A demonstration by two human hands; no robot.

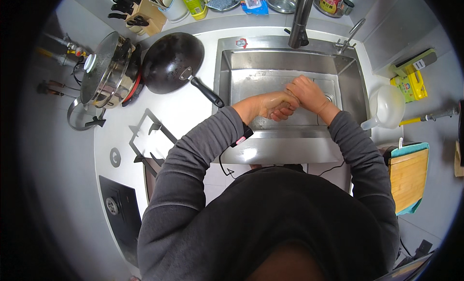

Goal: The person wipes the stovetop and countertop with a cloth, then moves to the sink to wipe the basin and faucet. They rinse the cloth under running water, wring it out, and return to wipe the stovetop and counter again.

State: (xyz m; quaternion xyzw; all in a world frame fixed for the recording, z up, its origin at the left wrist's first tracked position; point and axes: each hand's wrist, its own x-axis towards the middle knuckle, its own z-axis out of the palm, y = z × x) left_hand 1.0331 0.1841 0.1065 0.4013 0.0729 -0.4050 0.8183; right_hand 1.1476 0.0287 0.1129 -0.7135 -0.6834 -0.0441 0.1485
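Both of my hands meet over the stainless steel sink [253, 89]. My left hand [277, 106] has its fingers curled in towards a palm that looks wet, and no object shows in it. Across its thumb side lies my right hand [306, 93], its fingers wrapped over my left hand and partly hiding it. The dark faucet [299, 36] hangs over the sink's back edge, and no stream of water is visible from it. Behind my right wrist, the round drain [329, 97] is partly covered.
Left of the sink, an overturned wok [170, 63] points its black handle [206, 92] at the rim. A lidded steel pot [116, 78] stands farther left, near a pan support [152, 132]. At right are a white plastic container [387, 106] and a wooden cutting board [407, 179].
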